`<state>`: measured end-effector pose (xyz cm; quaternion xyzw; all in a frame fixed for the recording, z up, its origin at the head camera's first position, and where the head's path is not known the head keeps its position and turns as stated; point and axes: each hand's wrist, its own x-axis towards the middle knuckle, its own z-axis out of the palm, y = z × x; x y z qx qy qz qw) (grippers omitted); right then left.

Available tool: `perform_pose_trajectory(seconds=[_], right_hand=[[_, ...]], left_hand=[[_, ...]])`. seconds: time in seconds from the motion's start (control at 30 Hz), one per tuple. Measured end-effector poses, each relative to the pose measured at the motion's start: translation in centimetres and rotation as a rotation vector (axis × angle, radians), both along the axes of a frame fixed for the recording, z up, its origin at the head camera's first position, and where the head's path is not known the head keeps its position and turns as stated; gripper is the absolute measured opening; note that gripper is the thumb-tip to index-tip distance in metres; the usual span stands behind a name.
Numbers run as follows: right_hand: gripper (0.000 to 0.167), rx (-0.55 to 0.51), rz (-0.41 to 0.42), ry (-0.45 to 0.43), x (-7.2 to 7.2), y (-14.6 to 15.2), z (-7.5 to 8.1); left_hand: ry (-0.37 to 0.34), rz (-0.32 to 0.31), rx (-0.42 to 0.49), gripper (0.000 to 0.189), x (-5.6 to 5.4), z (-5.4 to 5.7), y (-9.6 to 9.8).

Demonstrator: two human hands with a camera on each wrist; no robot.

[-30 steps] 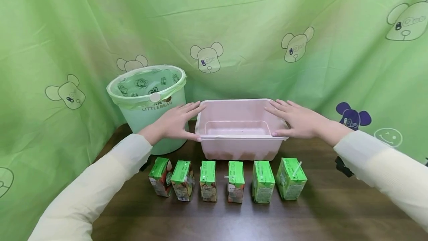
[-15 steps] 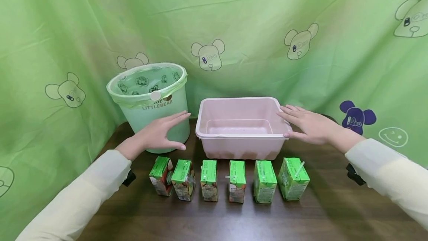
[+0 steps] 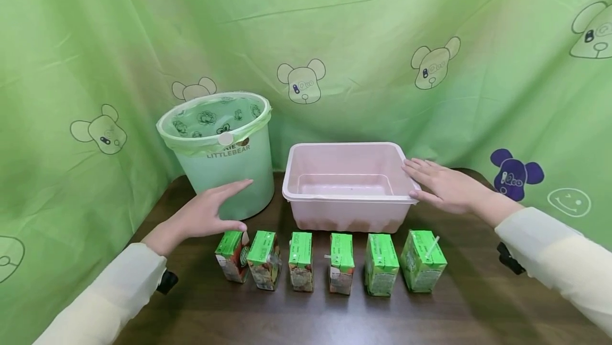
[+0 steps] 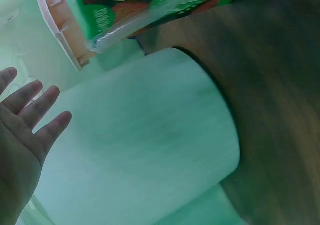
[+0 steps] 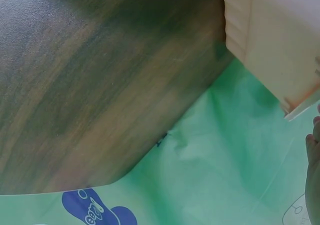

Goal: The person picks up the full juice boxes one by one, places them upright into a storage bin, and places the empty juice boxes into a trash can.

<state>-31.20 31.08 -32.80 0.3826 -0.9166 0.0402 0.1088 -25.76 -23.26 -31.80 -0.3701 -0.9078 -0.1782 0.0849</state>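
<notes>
Left grip [image 3: 203,215], released, has swung from the pale pink rectangular plastic tub [image 3: 351,215] toward the leftmost green-topped, printed box-shaped drink carton [image 3: 232,261].
A second ago it was at the tub's left rim; now the tub lies well to its right, leaving only the right grip [image 3: 442,185] there, also released, at the right rim; contact is unclear. That carton stands upright just below the left grip's thumb, five others in a row rightward. The round mint-green bin [image 3: 258,167] rises beyond it on the brown wooden table [image 3: 306,318].
</notes>
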Motion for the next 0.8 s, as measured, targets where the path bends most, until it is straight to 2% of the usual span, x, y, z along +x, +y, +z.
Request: perform_pose_trajectory(seconds=[0.23, 0.47, 0.67, 0.8], right_hand=[[0.06, -0.013, 0.014, 0.005, 0.0, 0.1, -0.7], [0.059, -0.015, 0.048, 0.085, 0.0, 0.3, -1.4], [0.059, -0.016, 0.087, 0.136, -0.2, 0.5, -1.8], [0.059, -0.023, 0.101, 0.152, -0.4, 0.7, -1.9]], left_hand=[[-0.045, 0.046, 0.024, 0.084, 0.9, -1.0, -1.1], [-0.093, 0.054, 0.073, 0.078, 1.4, -2.2, -1.9], [-0.19, 0.057, 0.162, 0.075, 1.7, -3.4, -2.3], [-0.253, 0.036, 0.225, 0.077, 1.8, -4.3, -2.4]])
